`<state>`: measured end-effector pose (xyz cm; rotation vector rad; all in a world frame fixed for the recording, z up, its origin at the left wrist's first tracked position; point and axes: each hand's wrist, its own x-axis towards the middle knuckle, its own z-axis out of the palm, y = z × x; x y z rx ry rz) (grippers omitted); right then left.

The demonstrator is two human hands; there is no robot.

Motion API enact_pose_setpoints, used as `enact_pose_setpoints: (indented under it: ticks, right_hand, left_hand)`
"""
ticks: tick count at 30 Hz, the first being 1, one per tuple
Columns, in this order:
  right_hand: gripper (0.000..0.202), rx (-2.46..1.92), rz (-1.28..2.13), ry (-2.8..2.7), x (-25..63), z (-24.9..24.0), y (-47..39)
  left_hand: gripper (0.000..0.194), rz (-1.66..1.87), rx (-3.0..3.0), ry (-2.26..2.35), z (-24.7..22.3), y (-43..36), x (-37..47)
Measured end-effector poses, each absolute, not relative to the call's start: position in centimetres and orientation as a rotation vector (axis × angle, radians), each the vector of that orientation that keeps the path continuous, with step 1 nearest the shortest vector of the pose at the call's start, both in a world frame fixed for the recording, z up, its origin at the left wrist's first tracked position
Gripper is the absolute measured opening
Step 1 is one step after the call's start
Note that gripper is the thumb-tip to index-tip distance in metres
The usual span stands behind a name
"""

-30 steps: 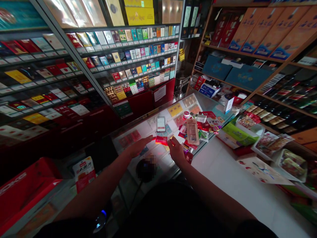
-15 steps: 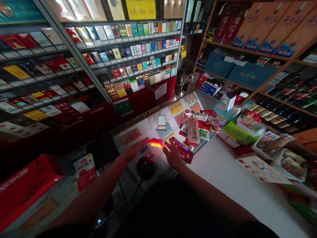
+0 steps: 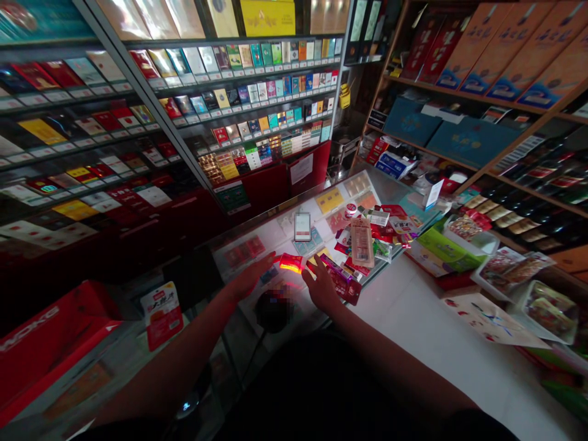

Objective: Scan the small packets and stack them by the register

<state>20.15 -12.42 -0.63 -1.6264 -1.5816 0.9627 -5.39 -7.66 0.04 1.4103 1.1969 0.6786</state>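
A small red snack packet (image 3: 291,263) is stretched between my two hands above the glass counter (image 3: 294,211). Red light shines brightly along its lower edge. My left hand (image 3: 248,280) reaches its left end, the fingers long and close together. At the right end, my right hand (image 3: 320,286) has its thumb and fingers bent around the edge. Just below the packet stands a black round-headed scanner (image 3: 272,311) with a cable, partly blurred. Close to my right hand lie a purple packet (image 3: 336,269) and a dark red packet (image 3: 351,289).
More snack packets (image 3: 362,242) are piled on the counter to the right. Trays of wrapped food (image 3: 546,309) stand farther right. A red box (image 3: 55,343) and a red-and-white snack bag (image 3: 164,315) lie at left. Cigarette shelves (image 3: 257,79) rise behind.
The view has shifted slightly, so the surroundings sit a little farther right. The packet has tipped a bit, showing more of its red face. Both hands keep nearly the same position.
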Motion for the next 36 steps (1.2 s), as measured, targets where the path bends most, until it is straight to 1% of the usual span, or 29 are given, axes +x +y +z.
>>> enact_pose_setpoints:
  ticks: [6, 10, 14, 18, 20, 24, 33, 36]
  right_hand:
    - [0.048, -1.57, 0.937, -1.609, 19.5, 0.0, -11.0]
    - [0.047, -1.55, 0.921, -1.625, 18.5, 0.6, -9.9]
    - [0.046, -1.551, 0.863, -1.67, 17.2, 1.1, -8.9]
    - [0.04, -1.512, 0.794, -1.7, 16.0, 1.3, -7.8]
    - [0.04, -1.506, 0.776, -1.701, 15.4, 1.4, -7.3]
    - [0.04, -1.489, 0.797, -1.693, 14.4, 2.1, -6.5]
    - [0.036, -1.403, 0.898, -1.685, 11.9, 4.2, -5.7]
    - [0.038, -1.355, 0.905, -1.715, 11.0, 4.4, -5.3]
  left_hand:
    - [0.074, 0.701, 1.382, 1.196, 1.4, -7.6, -5.7]
    - [0.076, 0.817, 1.323, 1.158, 2.4, -7.7, -6.2]
    - [0.068, 0.966, 1.133, 1.073, 3.0, -8.1, -6.4]
    - [0.059, 1.095, 0.959, 1.125, 4.0, -8.6, -6.3]
    - [0.058, 1.111, 0.93, 1.132, 4.6, -8.8, -6.5]
    - [0.061, 1.1, 0.877, 1.17, 5.2, -9.1, -7.3]
    - [0.056, 1.179, 0.721, 1.237, 4.8, -9.8, -9.8]
    - [0.06, 1.168, 0.733, 1.262, 4.6, -10.2, -10.8]
